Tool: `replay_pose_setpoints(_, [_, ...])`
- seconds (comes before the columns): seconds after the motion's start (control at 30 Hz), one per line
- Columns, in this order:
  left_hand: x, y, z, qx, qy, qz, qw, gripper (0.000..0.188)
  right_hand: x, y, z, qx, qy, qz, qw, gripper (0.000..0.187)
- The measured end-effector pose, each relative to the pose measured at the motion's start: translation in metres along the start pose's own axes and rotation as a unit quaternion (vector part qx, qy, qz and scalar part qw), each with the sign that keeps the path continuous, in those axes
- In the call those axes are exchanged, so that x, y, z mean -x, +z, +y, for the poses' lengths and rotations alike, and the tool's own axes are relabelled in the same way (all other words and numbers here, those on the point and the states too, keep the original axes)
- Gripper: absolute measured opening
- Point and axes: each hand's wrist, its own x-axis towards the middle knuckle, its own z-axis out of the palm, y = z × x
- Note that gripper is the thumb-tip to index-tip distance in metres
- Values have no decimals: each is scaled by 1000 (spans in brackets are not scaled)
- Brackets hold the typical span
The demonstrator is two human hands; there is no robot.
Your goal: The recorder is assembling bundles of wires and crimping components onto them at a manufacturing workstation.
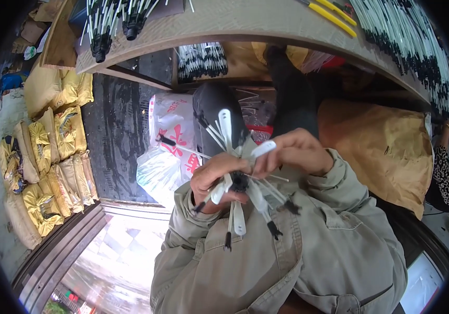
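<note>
Close to my chest is a black hub (238, 182) with white rods and flat white strips spreading out from it like spokes. Several rods end in black forked tips, such as the one at the lower right (274, 230). My left hand (215, 175) is closed round the assembly beside the hub. The fingers of my right hand (299, 152) pinch a flat white strip with a rounded end (264, 148) above the hub. Exactly where that strip joins the hub is hidden by my fingers.
A workbench (266, 27) curves across the top, bearing yellow-handled pliers (334, 15) and bundles of black-tipped white rods (400, 36). A brown paper sack (376, 152) stands at the right, near another person's patterned sleeve (447, 175). Plastic bags (169, 146) and stacked yellow packages (52, 157) lie left.
</note>
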Motion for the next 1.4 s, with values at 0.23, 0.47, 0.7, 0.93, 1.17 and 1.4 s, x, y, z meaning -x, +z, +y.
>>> replay_pose_setpoints(0.23, [18, 3, -1, -21, 12, -7, 1000, 46, -12, 5, 30, 271, -139, -62, 951, 12])
replay_pose_setpoints(0.47, [26, 11, 1, -183, 61, 3, 981, 46, -11, 4, 34, 400, -213, -52, 890, 18])
replay_pose_setpoints(0.7, [28, 13, 0, -206, 31, 11, 978, 37, -10, 0, 49, 419, -253, -63, 870, 23])
replay_pose_setpoints(0.93, [33, 14, 0, -187, 26, 31, 981, 50, -15, 3, 61, 383, -269, -42, 883, 23])
replay_pose_setpoints(1.17, [24, 20, -3, -187, 40, 48, 980, 32, -17, -2, 57, 354, -216, 0, 910, 26])
replay_pose_setpoints(1.4, [8, 20, -8, -149, 81, 34, 985, 35, -42, -17, 40, 246, -107, -83, 960, 23])
